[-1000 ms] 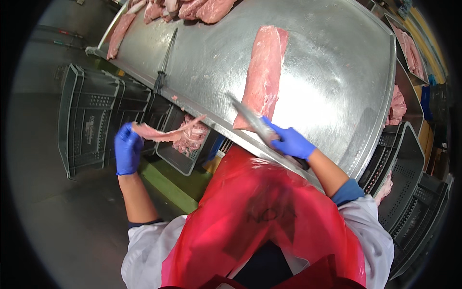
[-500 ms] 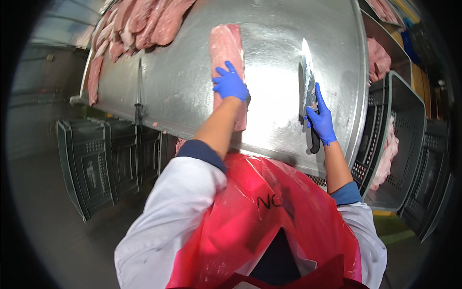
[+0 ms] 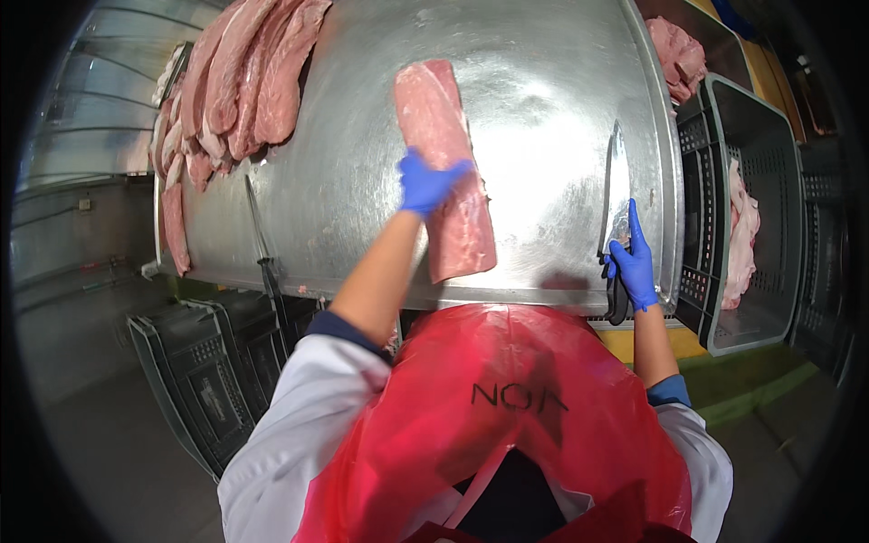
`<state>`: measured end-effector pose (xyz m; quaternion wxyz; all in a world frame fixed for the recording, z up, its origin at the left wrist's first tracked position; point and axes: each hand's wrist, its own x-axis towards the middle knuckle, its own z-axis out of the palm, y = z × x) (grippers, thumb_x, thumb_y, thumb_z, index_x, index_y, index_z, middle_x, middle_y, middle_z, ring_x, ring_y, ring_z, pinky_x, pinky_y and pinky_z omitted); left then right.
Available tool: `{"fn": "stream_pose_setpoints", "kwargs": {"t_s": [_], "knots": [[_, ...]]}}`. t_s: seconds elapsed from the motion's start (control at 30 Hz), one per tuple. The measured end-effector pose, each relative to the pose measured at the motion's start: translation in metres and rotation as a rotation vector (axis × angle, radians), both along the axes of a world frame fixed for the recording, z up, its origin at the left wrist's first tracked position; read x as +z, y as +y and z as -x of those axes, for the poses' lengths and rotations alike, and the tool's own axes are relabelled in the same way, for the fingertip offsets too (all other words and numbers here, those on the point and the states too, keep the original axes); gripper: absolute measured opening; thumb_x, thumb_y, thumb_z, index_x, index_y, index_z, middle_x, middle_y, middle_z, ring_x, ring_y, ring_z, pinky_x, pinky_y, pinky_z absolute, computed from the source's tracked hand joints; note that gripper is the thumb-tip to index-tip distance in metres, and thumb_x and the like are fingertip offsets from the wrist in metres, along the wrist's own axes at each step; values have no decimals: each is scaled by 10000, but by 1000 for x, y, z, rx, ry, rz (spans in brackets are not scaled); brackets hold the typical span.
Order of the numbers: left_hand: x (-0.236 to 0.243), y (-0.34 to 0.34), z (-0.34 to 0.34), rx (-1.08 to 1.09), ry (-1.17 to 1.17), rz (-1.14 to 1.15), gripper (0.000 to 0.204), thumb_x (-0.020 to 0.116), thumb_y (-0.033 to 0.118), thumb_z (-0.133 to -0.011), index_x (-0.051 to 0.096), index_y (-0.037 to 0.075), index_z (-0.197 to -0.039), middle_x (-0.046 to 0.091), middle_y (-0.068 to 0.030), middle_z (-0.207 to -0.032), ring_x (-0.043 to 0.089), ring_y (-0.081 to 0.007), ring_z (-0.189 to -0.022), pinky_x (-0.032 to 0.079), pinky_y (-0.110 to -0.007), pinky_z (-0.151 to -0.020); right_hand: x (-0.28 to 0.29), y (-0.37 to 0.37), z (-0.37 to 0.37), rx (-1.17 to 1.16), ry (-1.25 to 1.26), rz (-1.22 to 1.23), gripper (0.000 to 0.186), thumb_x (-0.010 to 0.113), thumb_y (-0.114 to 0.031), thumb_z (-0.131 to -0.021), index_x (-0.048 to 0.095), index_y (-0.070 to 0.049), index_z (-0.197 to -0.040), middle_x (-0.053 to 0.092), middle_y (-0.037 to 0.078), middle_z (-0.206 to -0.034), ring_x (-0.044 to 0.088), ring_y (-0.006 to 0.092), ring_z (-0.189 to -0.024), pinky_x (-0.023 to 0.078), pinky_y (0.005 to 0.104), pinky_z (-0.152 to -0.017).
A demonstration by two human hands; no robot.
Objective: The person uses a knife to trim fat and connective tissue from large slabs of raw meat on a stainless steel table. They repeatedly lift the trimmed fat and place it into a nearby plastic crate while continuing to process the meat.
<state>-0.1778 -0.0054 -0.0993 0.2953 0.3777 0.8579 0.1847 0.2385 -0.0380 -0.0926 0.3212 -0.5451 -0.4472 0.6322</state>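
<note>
A long pink pork loin (image 3: 462, 237) lies on the steel table with its far end tilted to the left. My left hand (image 3: 429, 184), in a blue glove, grips it across the middle, thumb and fingers at opposite sides. Near the table's right edge my right hand (image 3: 636, 270), also gloved in blue, is closed on the black handle of a knife (image 3: 618, 185). Its long blade points away from me, low over the metal or resting on it; I cannot tell which. One finger of that hand stretches forward beside the blade.
The steel table (image 3: 534, 59) has a raised rim. Several loins (image 3: 281, 86) are heaped at the far left. A sharpening steel (image 3: 257, 217) lies across the near left edge. Grey crates (image 3: 204, 371) stand below left. On the right, one crate (image 3: 769, 271) holds pale trimmings (image 3: 742, 231); more meat (image 3: 677, 56) lies beyond.
The loin has turned slightly, its near end swinging right. My left hand has gone from spread fingers on top to a grip across it. The knife has shifted toward the table's right edge.
</note>
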Motion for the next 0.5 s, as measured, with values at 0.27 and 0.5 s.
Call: {"fn": "stream_pose_setpoints", "kwargs": {"t_s": [0.27,0.5], "knots": [[51,75,-37,-145,380,427,1465,938,412,-578,-68,225,-1627,94,-296,-1640,378,-501,-1410,416,-585,-1107,19,2,35,74,-148,-145,857,546,19,-931,173,-295,-1635,621,32,-719,558,75,-554,507,242,-504],[4,72,108,-168,-803,-115,773,793,233,-723,487,-75,-1362,689,-221,-1114,716,-318,-979,583,-448,-902,21,-56,0,-96,-109,-22,867,537,31,-924,161,-282,-1640,605,28,-701,510,60,-526,470,231,-490]]}}
